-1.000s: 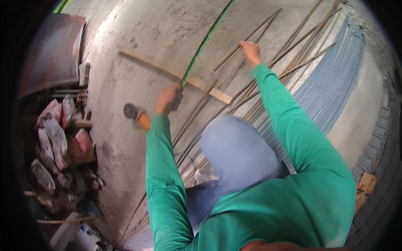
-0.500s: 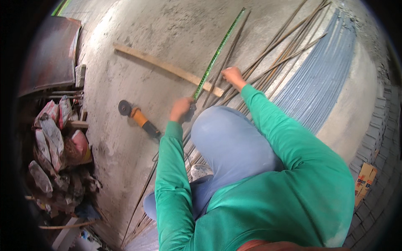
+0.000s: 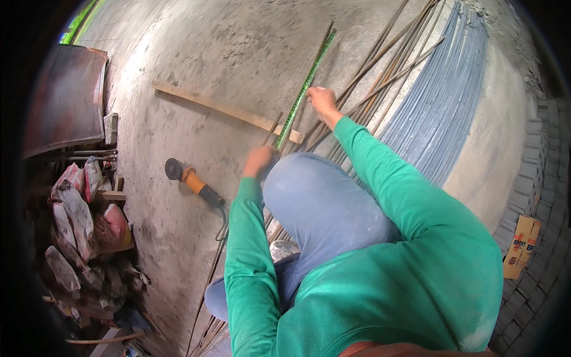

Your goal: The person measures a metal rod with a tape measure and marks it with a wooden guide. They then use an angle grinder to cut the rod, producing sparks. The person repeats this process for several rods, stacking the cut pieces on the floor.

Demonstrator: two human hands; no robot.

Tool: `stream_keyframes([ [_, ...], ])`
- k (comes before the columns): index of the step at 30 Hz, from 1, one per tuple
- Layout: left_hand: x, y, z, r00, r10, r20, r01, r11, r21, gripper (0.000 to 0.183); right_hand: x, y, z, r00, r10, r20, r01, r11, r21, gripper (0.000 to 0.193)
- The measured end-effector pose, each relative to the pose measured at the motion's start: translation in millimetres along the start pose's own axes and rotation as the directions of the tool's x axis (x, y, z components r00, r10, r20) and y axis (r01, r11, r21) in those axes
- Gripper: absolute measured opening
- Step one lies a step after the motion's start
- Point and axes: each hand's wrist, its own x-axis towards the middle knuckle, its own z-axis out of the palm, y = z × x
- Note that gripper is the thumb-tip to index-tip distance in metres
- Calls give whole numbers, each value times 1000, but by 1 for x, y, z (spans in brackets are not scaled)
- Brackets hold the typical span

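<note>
A green tape measure [image 3: 304, 89] stretches away from my left hand [image 3: 259, 160], its blade pointing up and slightly right. That hand is blurred but closed around the tape's dark case, mostly hidden beside my knee. My right hand [image 3: 323, 102] is closed at the right edge of the blade, fingertips pinched together; whatever is in them is too small to make out. A thin dark metal rod [image 3: 329, 30] lies along the blade, its far end showing just past the tape's tip. Another rod end [image 3: 274, 126] shows left of the blade. Under the tape lies a wooden strip [image 3: 220, 109].
An orange and black angle grinder [image 3: 193, 181] rests on the concrete floor to the left. Rusty rods [image 3: 380, 74] and a bundle of grey rods [image 3: 439, 101] lie to the right. Crumpled sacks [image 3: 74, 208] are heaped at far left; flattened cardboard [image 3: 521, 247] is at far right.
The rod has shifted left and now lies along the tape blade. My right hand has moved slightly left, up to the blade's edge. The whole view has shifted a little.
</note>
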Motion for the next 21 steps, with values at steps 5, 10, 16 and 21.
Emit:
stream_keyframes([
  [5,-16,-12,6,984,176,-7,-170,962,215,27,-41,-14,9,994,-58,89,89,912,-401,33],
  [10,-25,3,12,942,336,-21,-323,919,224,27,-32,15,15,994,-94,63,107,960,-258,30],
  [16,-31,1,9,891,451,40,-438,835,334,24,25,-3,-4,999,26,-35,-28,998,-64,23],
  [21,-40,-25,16,905,424,-41,-418,902,103,24,35,-41,-10,986,157,-59,-165,969,-182,28],
])
